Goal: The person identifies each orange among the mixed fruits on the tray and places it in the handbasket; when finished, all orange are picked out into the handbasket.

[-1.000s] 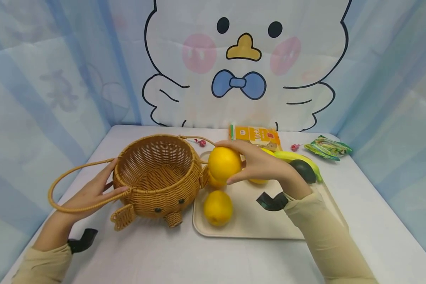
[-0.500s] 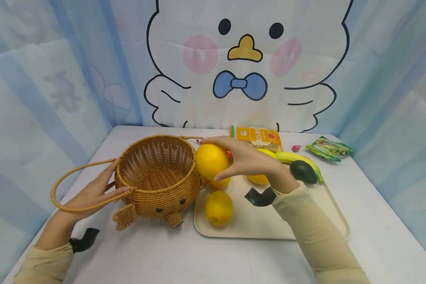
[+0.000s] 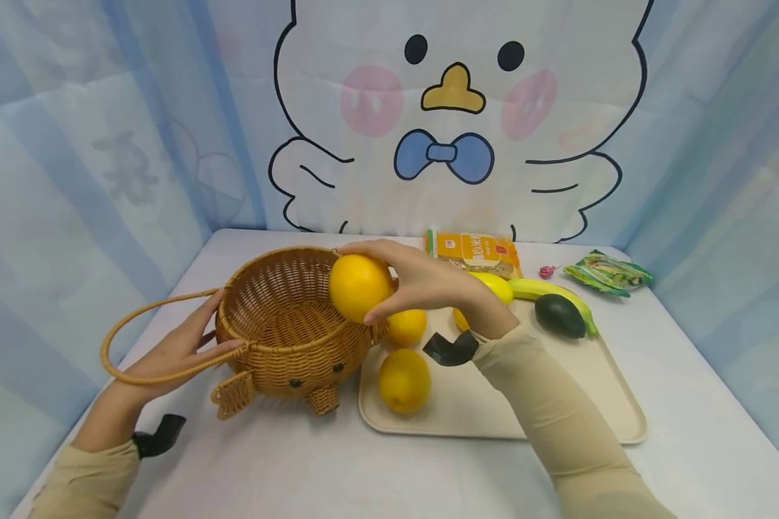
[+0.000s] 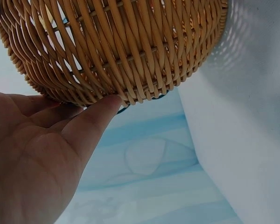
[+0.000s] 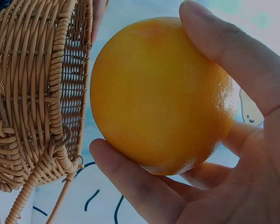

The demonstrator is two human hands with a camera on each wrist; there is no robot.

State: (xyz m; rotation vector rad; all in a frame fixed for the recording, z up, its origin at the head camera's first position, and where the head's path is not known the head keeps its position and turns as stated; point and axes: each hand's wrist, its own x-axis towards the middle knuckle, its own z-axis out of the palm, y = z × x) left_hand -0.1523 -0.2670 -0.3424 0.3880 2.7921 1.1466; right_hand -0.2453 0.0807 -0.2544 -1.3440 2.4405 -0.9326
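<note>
My right hand grips an orange between thumb and fingers, over the right rim of a wicker basket. In the right wrist view the orange is beside the basket mouth. The basket has an animal face with a snout and ears, and I see bare weave inside it. My left hand rests on its left side, thumb and fingers spread, with the looped handle over the hand. The left thumb presses straight against the weave in the left wrist view.
A cream tray right of the basket carries two more orange fruits, a banana, a dark green avocado-like fruit and yellow fruit. Behind it lie an orange packet, a lollipop and a green packet.
My right hand has carried the orange leftward from above the tray to over the basket's right rim. The left hand and basket keep their places, with a slight shift of the whole view.
</note>
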